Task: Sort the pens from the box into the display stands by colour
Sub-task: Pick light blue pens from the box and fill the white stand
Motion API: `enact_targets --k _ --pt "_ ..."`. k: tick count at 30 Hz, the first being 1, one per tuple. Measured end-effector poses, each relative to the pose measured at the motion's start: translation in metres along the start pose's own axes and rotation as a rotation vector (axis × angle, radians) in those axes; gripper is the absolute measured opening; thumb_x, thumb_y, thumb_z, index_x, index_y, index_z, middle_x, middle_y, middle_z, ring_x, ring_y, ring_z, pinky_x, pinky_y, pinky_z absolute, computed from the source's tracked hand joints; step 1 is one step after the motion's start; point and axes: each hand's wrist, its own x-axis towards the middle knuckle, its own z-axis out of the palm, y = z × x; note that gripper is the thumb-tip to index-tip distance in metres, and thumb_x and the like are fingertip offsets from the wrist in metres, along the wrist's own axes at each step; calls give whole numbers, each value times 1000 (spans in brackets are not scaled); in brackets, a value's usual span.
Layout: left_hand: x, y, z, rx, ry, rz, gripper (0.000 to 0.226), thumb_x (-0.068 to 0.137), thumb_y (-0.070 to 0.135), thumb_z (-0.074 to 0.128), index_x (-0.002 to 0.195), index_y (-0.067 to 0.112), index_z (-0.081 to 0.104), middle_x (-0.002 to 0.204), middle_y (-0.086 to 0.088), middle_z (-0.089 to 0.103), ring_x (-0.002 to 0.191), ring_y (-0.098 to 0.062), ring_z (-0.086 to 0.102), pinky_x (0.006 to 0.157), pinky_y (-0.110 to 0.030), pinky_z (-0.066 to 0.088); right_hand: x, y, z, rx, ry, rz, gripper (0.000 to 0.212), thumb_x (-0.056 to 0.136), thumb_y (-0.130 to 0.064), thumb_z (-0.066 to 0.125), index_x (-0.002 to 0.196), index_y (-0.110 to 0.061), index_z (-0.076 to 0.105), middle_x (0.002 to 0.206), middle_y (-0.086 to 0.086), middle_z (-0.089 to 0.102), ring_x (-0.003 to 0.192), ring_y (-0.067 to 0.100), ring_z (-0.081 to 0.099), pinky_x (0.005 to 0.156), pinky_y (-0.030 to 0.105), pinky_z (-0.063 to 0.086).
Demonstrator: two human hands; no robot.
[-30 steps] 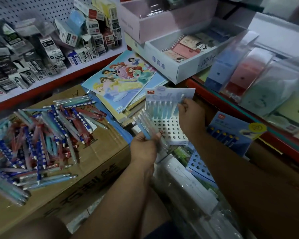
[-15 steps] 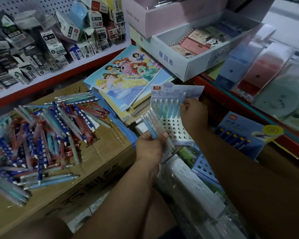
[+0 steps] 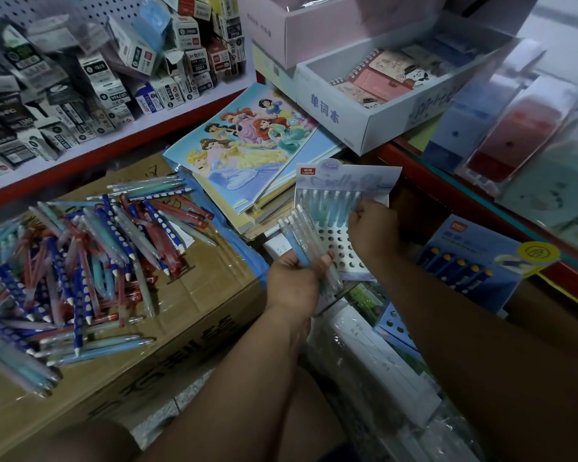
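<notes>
My left hand (image 3: 294,281) grips a small bunch of pale blue pens (image 3: 297,235), their caps pointing up and away. Just right of it stands a white display stand (image 3: 339,243) with a grid of holes and a pale blue header card; a row of pale blue and green pens (image 3: 327,208) stands in its back row. My right hand (image 3: 372,228) is at the right end of that row, fingers curled on a pen there. A loose heap of blue, red and pale pens (image 3: 90,258) lies on the cardboard box (image 3: 181,315) at the left.
A second blue display stand (image 3: 471,271) with dark pens stands to the right. Colouring books (image 3: 247,145) lie stacked behind the stand. A shelf of small boxes (image 3: 97,78) runs along the back left, and a white notebook box (image 3: 381,105) sits at the back. Plastic-wrapped packs (image 3: 381,368) lie below my hands.
The view has shifted slightly. Both hands stay at the white stand, with my left hand's bunch of pens a little closer to it.
</notes>
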Motion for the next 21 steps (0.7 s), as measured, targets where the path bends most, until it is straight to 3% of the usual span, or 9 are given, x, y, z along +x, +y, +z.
enact_targets --k 3,5,9,11,14,17,21 --pt "-1 -1 -2 -1 -7 -3 13 85 7 74 97 12 76 92 -3 78 92 -21 73 85 -42 59 -3 -1 -10 -35 -26 41 25 96 -21 61 105 1 66 101 20 71 96 34 67 70 28 42" --pt "0 -1 -3 5 -9 -2 13 86 7 73 97 12 76 92 -3 78 91 -21 73 83 -40 59 -13 -5 -24 38 -4 68 28 94 -26 64 110 -4 65 96 14 71 88 28 67 69 25 42" --pt "1 -2 0 65 -38 9 16 88 5 71 102 10 75 96 -7 77 92 -24 73 82 -40 60 -43 -27 -48 391 -168 -39 6 89 -27 70 93 -22 70 79 -11 68 74 4 65 65 23 51" --pt "0 -2 1 91 -73 23 13 89 3 69 99 10 75 95 -9 76 90 -24 73 79 -38 60 -49 -33 -53 511 -287 -46 12 86 -23 75 96 -26 70 82 -10 69 78 3 67 71 20 54" --pt "-2 -3 2 149 -75 35 12 90 4 68 95 12 74 92 -7 77 86 -20 73 71 -30 59 -48 -30 -54 506 -307 -49 20 83 -19 78 102 -22 70 80 -8 68 70 -2 65 66 18 52" --pt "2 -5 -1 139 13 13 10 89 7 70 94 15 75 94 -5 76 93 -23 72 83 -43 60 -38 -24 -57 548 -155 -65 16 88 -14 74 103 -14 69 77 -5 66 64 -2 62 58 13 49" --pt "3 -4 -2 131 51 -16 11 87 10 73 97 14 75 98 -7 75 95 -27 71 86 -48 59 -21 -12 -52 411 191 -123 11 89 -20 72 94 -11 67 79 -7 66 72 6 64 65 20 53"
